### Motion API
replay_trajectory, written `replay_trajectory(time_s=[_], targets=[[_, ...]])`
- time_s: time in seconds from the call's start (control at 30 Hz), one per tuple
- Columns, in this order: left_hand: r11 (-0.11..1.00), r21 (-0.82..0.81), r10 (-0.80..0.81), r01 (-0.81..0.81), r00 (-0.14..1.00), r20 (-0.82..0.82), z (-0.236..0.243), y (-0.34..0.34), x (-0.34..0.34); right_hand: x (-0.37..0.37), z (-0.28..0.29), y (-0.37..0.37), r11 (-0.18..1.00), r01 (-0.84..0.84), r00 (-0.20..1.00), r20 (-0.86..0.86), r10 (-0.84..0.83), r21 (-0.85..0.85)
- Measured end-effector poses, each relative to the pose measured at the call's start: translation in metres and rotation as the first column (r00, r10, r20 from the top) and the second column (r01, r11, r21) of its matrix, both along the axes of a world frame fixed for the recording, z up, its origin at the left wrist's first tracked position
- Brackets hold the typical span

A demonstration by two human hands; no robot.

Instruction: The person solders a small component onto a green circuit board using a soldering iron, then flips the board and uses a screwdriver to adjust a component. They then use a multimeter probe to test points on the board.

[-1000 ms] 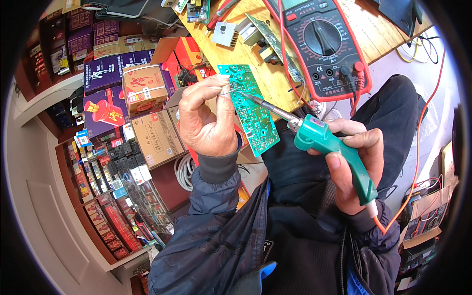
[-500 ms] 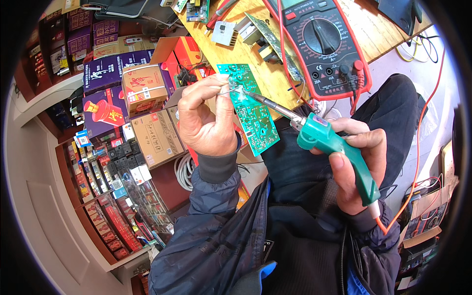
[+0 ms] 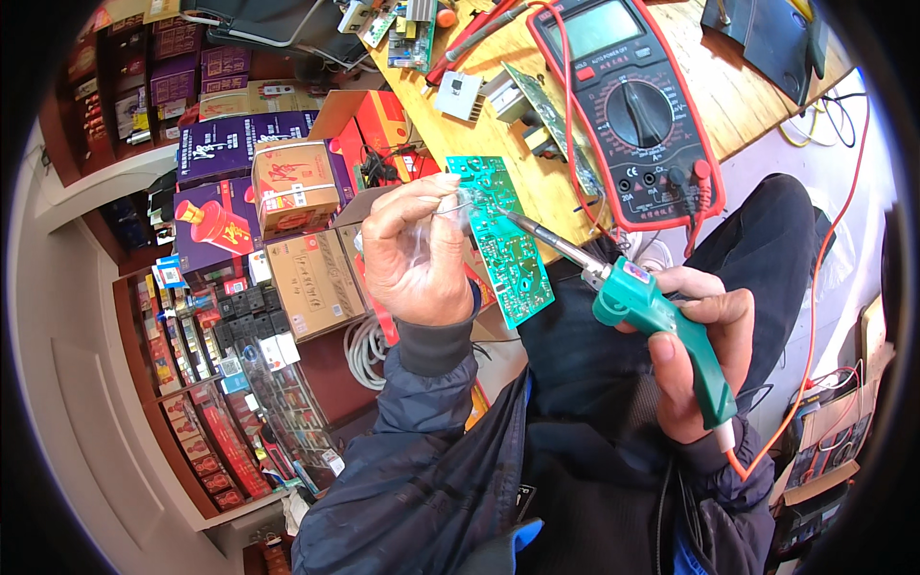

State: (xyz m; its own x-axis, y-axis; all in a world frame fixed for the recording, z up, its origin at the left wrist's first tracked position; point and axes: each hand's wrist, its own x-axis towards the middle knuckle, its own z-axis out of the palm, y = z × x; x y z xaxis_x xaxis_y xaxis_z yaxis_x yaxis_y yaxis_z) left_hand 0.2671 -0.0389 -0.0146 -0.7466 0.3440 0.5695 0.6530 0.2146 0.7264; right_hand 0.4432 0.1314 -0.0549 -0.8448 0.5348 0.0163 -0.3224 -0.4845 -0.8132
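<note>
My left hand (image 3: 412, 254) has its thumb and fingers pinched at the left edge of a green circuit board (image 3: 516, 273), with a thin solder wire (image 3: 462, 207) between the fingertips and reaching onto the board. My right hand (image 3: 719, 355) grips a green-handled soldering iron (image 3: 690, 350) with an orange cord; its metal tip rests at or just over the board's upper half, near the wire's end. Faint smoke hangs over my left fingers. Just beyond the board, a second board with heatsinks (image 3: 551, 125) lies on the wooden bench.
A red-cased multimeter (image 3: 623, 67) with red leads is on the bench (image 3: 738, 105), beside a black object (image 3: 757, 48). Stacked boxes (image 3: 311, 278) and shelves of small packages (image 3: 206, 412) stand at the left. My legs are below the bench; an open carton (image 3: 824, 441) with wires sits at right.
The whole view has shifted, so bench, board and hands sit lower in the picture. Smoke seen over the board half a second ago has drifted leftward across my left fingers.
</note>
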Motion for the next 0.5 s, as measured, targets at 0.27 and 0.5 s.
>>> replay_trajectory(time_s=[0.27, 0.5], targets=[[0.995, 0.049, 0.093, -0.091, 0.995, -0.044, 0.016, -0.004, -0.004, 0.011, 0.003, 0.001, 0.999, 0.026, 1.0, 0.009, -0.027, 0.046], [0.971, 0.162, 0.165, -0.177, 0.983, 0.086, 0.031, -0.023, -0.02, 0.018, 0.005, 0.006, 0.993, 0.093, 0.994, -0.058, -0.089, 0.066]])
